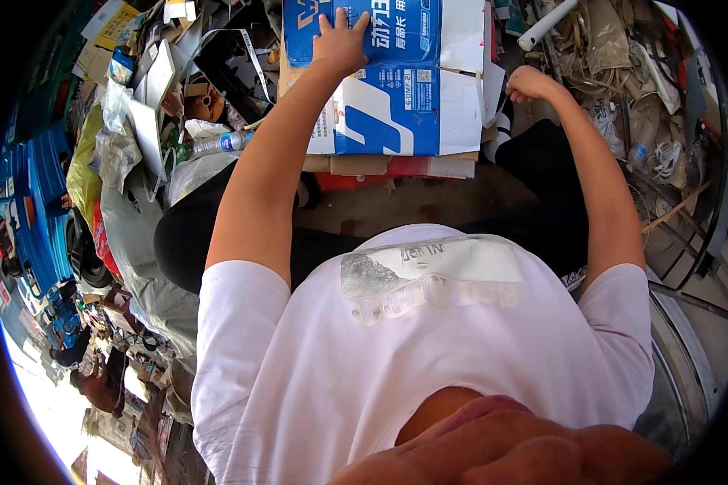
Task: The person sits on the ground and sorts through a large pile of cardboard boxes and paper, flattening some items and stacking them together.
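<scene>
A flattened blue and white cardboard box [388, 89] lies on top of a stack of flattened cardboard [357, 166] in front of me, between my legs. My left hand [341, 44] rests on its blue upper panel, fingers spread and palm down. Beyond the stack's right edge, my right hand [531, 83] is held with its fingers curled in. Whatever those fingers hold, if anything, is too small to make out. The far end of the stack runs out of the picture.
Mixed scrap crowds both sides. On the left lie a clear plastic bottle [222, 143], white boards [146, 133] and a large grey plastic sheet [141, 250], with blue plastic pieces [44, 202] farther out. A white tube [547, 24] and tangled white cord [667, 159] lie right.
</scene>
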A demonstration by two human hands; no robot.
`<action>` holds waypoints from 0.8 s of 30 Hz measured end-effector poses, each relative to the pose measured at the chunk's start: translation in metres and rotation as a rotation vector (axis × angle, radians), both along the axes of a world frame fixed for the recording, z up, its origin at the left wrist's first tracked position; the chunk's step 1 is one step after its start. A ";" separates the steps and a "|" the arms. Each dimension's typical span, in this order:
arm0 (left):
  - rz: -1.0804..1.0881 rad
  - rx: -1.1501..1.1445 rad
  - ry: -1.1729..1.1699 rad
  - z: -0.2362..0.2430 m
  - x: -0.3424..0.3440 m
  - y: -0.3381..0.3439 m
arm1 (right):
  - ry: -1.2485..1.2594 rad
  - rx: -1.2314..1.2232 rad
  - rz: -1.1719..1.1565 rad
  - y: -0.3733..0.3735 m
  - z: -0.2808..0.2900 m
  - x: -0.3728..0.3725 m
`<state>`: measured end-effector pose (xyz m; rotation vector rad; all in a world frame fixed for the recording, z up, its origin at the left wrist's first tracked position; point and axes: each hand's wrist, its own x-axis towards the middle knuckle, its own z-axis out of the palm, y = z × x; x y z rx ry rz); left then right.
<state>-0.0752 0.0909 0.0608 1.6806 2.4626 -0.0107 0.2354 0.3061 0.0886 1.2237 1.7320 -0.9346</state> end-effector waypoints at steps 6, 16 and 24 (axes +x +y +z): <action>-0.025 -0.207 -0.012 -0.013 0.006 0.022 | 0.166 0.517 0.256 0.001 -0.115 0.115; -0.027 -0.296 -0.031 0.002 0.010 0.022 | 0.348 0.712 0.037 -0.025 -0.120 0.112; -0.021 -0.295 -0.014 0.001 0.015 0.030 | 0.668 0.821 -0.017 -0.024 -0.038 0.072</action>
